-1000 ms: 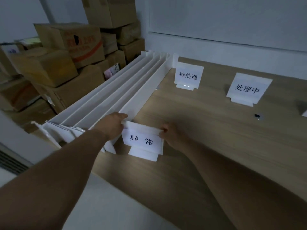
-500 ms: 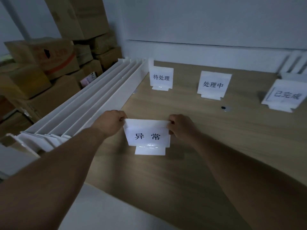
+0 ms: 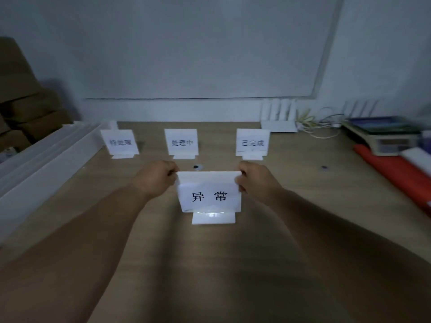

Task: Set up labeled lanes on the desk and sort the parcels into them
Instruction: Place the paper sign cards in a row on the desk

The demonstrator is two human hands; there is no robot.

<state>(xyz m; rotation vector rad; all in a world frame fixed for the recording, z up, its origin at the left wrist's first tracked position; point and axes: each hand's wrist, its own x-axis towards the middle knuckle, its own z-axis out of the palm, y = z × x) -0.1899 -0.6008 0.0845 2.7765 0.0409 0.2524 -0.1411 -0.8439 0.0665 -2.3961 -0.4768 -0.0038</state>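
Pinching top corners of 异常 sign (image 3: 208, 197) w/ left hand (image 3: 156, 180) + right hand (image 3: 256, 180), person moved it from by the dividers (image 3: 46, 164) to mid desk (image 3: 303, 206), in front of 3 other signs (image 3: 181, 142); 4th lane label prob. placed next.

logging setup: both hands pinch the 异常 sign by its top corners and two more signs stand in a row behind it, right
No: the head view shows three signs behind it, not two: 待处理, 处理中 and 已完成. The left hand and right hand do pinch the 异常 sign by its top corners.
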